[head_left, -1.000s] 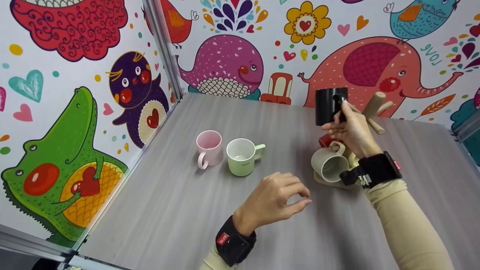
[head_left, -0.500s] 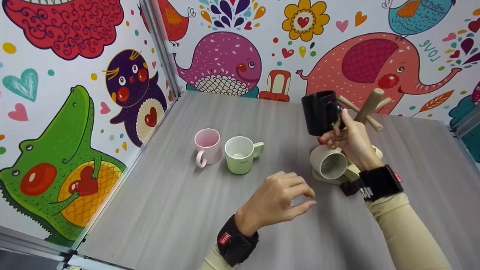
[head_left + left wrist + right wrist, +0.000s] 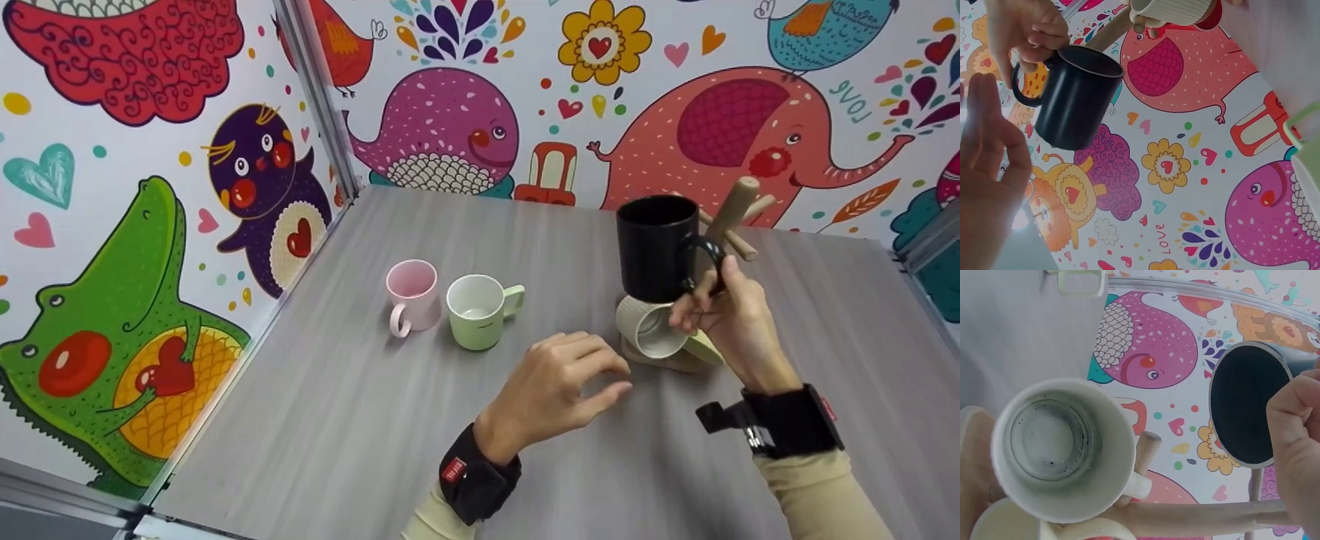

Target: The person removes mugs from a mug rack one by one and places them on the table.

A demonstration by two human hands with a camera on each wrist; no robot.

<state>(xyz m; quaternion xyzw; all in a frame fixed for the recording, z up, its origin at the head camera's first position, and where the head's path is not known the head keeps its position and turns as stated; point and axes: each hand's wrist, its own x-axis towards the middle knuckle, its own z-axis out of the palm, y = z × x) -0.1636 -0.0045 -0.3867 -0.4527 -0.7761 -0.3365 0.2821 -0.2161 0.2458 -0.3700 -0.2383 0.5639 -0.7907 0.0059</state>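
My right hand (image 3: 739,322) holds a black mug (image 3: 651,251) by its handle, roughly upright in the air, in front of a wooden mug tree (image 3: 733,206). A white ribbed mug (image 3: 651,330) hangs on the tree's lower part, its mouth turned towards me; the black mug overlaps it in the head view. Beside it is a pale yellow mug (image 3: 1005,523), cut off in the right wrist view. Part of a red mug (image 3: 1210,16) shows in the left wrist view. My left hand (image 3: 551,394) hovers over the table with loosely bent fingers, holding nothing.
On the left half of the grey table (image 3: 330,390) stand a pink mug (image 3: 415,304) and a light green mug (image 3: 477,322), both upright and side by side. Walls printed with cartoon animals border the table at the back and left, joined by a metal post (image 3: 319,97).
My right hand has drawn the black mug away from the mug tree, towards me and lower. The left hand has barely moved.
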